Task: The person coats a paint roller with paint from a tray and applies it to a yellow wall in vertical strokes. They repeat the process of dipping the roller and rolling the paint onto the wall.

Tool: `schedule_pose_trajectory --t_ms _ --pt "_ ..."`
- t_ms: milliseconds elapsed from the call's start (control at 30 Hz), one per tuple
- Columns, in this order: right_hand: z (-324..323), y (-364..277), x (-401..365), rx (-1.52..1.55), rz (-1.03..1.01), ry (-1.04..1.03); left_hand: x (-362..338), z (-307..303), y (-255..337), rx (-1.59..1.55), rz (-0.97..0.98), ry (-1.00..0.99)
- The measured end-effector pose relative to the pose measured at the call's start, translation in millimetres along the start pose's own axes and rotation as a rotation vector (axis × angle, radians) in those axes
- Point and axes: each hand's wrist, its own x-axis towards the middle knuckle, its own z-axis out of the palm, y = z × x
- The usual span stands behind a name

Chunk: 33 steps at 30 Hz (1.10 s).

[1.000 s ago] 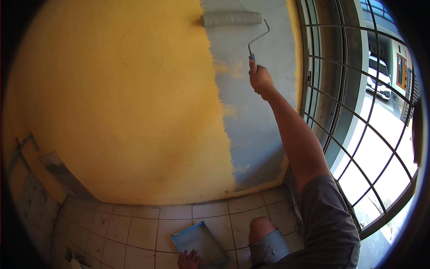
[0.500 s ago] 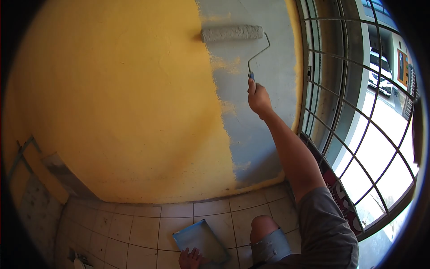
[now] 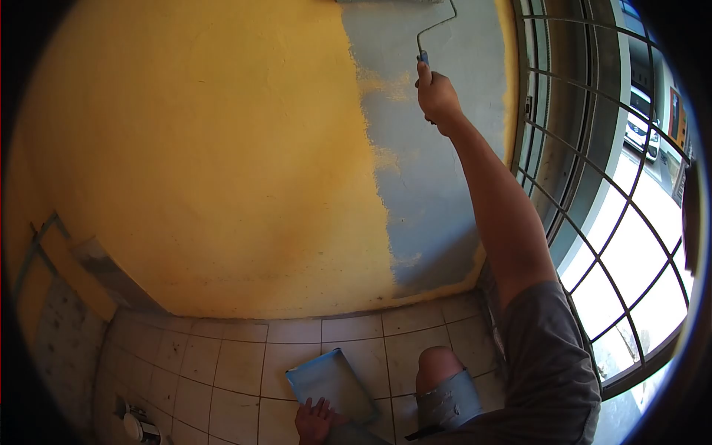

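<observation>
Roller (image 3: 423, 57) has gone further up the wall (image 3: 222, 148) since the last frame, so its cover (image 3: 393, 1) is nearly cut off by the top of the view. Right hand (image 3: 439, 98) is wrapped round it, thumb pointing up. Left hand (image 3: 314, 420) has its fingers stretched out at the near left side of the paint tray (image 3: 332, 382) on the tiled floor (image 3: 415, 326); can't tell if it's pressing on it. For a decent finish I'd go light and even, overlapping the grey paint (image 3: 437, 170) a bit each stroke. Hit those yellow streaks (image 3: 391, 83) near the ragged left edge again too. Leaning too hard would probably leave ridges.
</observation>
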Motion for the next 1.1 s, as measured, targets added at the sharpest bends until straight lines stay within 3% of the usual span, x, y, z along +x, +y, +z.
schedule_pose_trajectory --t_ms 100,167,233,733,867,1100 --pt "8 19 2 -0.017 -0.028 0.03 -15 19 -4 0.024 0.075 0.142" --pt "20 49 0 -0.027 -0.05 0.065 -9 -1 -9 0.01 0.091 -0.043" --pt "32 88 -7 -0.122 -0.177 0.151 -5 -5 -10 0.068 0.089 -0.072" --pt "53 219 -139 -0.129 -0.074 0.059 -9 -10 -10 0.095 0.116 -0.037" --pt "54 227 -149 -0.145 -0.051 0.042 -12 -11 -10 0.117 0.124 -0.034" --pt "48 178 -102 -0.112 -0.104 0.096 -11 -8 -12 0.116 0.118 -0.052"
